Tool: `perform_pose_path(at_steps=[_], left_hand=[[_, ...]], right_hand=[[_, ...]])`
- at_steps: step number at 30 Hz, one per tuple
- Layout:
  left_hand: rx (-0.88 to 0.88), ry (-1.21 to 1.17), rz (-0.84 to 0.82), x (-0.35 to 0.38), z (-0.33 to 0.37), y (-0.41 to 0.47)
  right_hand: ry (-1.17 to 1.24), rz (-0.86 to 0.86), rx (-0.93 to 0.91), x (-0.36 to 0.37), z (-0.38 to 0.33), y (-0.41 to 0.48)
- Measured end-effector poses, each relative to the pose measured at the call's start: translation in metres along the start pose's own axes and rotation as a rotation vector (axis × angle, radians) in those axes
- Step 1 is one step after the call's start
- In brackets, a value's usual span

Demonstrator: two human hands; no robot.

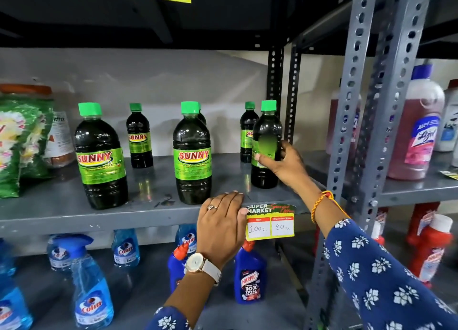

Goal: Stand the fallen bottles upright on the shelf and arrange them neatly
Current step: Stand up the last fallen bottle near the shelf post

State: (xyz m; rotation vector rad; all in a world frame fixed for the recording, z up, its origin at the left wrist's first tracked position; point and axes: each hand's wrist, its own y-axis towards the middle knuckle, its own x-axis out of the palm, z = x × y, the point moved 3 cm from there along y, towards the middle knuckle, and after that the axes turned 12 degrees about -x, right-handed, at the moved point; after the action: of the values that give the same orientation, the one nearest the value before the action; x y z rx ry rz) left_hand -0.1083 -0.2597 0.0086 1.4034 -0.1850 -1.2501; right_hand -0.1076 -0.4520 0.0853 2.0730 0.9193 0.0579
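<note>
In the head view, a slim dark bottle with a green cap [266, 141] is seen upright on the grey metal shelf [62, 205], just beside the perforated upright post [347, 136] at the shelf's right end. It is gripped round its middle by the right hand [285, 163], thumb across the blurred label, so the print cannot be read. The left hand [221, 220] is laid flat and spread on the shelf's front lip, holding nothing, touching the price tag [270, 222]. Left of the held bottle, two large Sunny bottles [192, 153] [100, 156] stand upright near the front. Two small Sunny bottles [138, 136] [247, 131] stand further back; the right one is partly hidden by the held bottle. Another cap is barely visible behind the middle large bottle
</note>
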Motion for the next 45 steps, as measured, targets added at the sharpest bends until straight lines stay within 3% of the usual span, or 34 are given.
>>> perform_pose_path(at_steps=[6, 13, 19, 33, 45], left_hand=[[-0.033, -0.029, -0.016, 0.0, 0.001, 0.0], [-0.045, -0.038, -0.017, 0.002, 0.0, 0.0], [-0.051, -0.035, -0.019, 0.004, -0.001, 0.0], [-0.047, -0.04, -0.021, 0.007, -0.002, 0.0], [-0.009, -0.062, 0.028, 0.008, -0.004, 0.0]], right_hand=[[-0.04, -0.167, 0.125, 0.005, 0.009, -0.006], [0.11, -0.168, 0.133, 0.004, 0.02, -0.004], [0.006, -0.065, 0.057, 0.004, 0.016, -0.002], [0.022, -0.188, 0.095, 0.007, 0.018, -0.003], [-0.045, -0.157, 0.069, 0.008, 0.016, -0.005]])
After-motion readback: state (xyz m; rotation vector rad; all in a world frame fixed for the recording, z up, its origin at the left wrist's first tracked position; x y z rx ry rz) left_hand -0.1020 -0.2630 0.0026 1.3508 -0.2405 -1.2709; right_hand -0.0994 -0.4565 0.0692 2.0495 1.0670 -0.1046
